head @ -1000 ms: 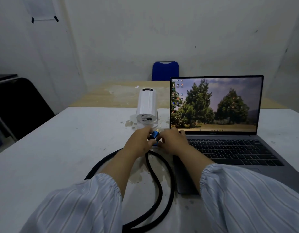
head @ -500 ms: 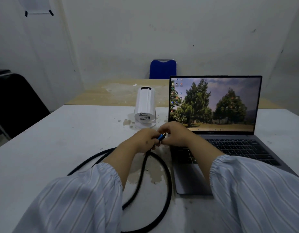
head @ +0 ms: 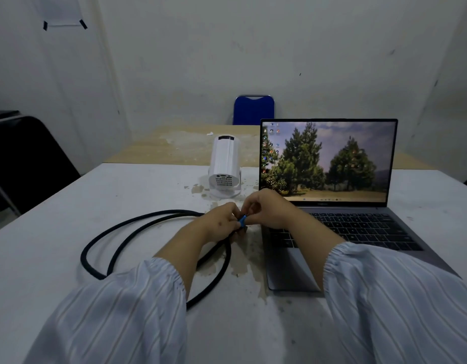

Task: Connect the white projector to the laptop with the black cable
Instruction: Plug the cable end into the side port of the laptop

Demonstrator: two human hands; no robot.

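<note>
A white table (head: 69, 206), stained and chipped near its middle, fills most of the head view. Beyond it a second, tan table top (head: 158, 148) is seen, and behind that a blue chair back (head: 254, 109) against the wall. A dark chair (head: 25, 161) is placed at the left edge. A sheet of paper (head: 61, 11) is taped to the wall at the upper left; no writing can be made out on it.

The laptop (head: 358, 232) is set open on the right half of the white table, its screen lit with a picture of pine trees and a column of desktop icons too small to be read. A small mark below the screen cannot be read either.

The black cable (head: 127, 232) is laid in loose loops on the table left of the laptop. Just beside the laptop's left edge, toward the far side, the white projector (head: 224, 166) is stood on its base, its grilled end turned toward the camera.

Both arms are covered by striped sleeves (head: 122, 311). The left hand (head: 221, 222) is closed round the cable near its end, and the right hand (head: 269, 208) is pinched onto the tip of the blue plug (head: 242, 220), which is held between the two hands, just off the laptop's left edge.
</note>
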